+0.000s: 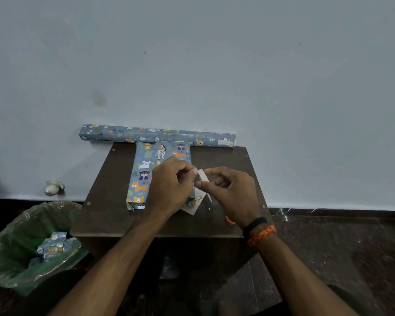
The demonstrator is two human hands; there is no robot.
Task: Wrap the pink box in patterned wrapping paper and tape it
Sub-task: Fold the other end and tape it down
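A box wrapped in blue animal-patterned paper (146, 174) lies lengthwise on a small dark table (226, 160); no pink shows. My left hand (169, 188) hovers over the box's right side, fingers curled, pinching one end of a strip of clear tape (202, 176). My right hand (233, 190) pinches the strip's other end just right of the box. A white paper flap (192, 209) sticks out under my hands at the box's near right corner.
A roll of the same patterned paper (157, 135) lies across the table's far edge against the wall. A bin with a green liner (32, 242) holding paper scraps stands on the floor at the left. A small round white object (53, 188) sits by the wall.
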